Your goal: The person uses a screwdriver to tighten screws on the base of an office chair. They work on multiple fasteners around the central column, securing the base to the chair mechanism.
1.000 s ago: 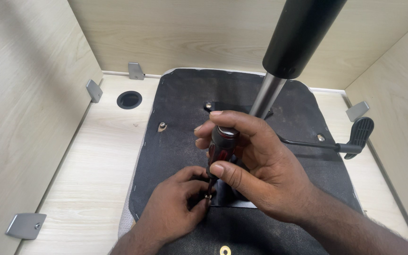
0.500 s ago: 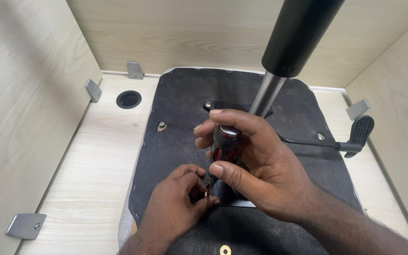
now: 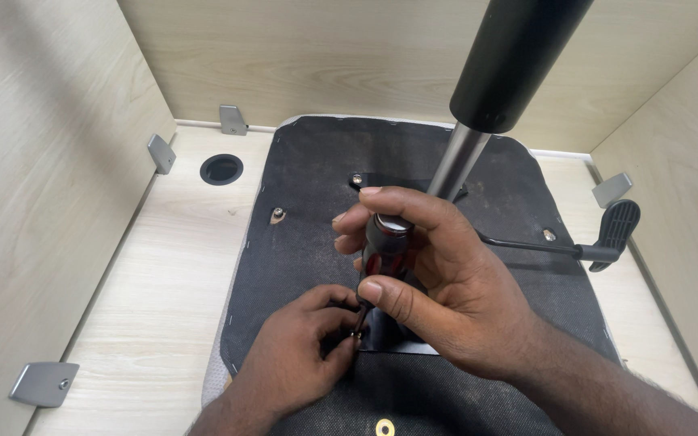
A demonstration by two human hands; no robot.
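An upturned office-chair seat (image 3: 317, 186) with a black fabric underside lies on a light wooden desk. A gas-lift column (image 3: 510, 73), black above and silver below, rises from its middle. My right hand (image 3: 438, 274) grips the dark red and black handle of a screwdriver (image 3: 385, 246), held nearly upright with its tip down on the seat's metal plate. My left hand (image 3: 300, 355) pinches a small screw at the screwdriver's tip. The tip itself is mostly hidden by my fingers.
A black height-adjust lever (image 3: 616, 230) sticks out to the right of the seat. Bolts (image 3: 278, 215) show in the fabric. Wooden partition walls enclose the desk on three sides, with grey metal brackets (image 3: 42, 382) and a round cable hole (image 3: 221, 169).
My left hand has edged slightly forward at the screwdriver's tip. The right hand and the screwdriver stay almost where they were.
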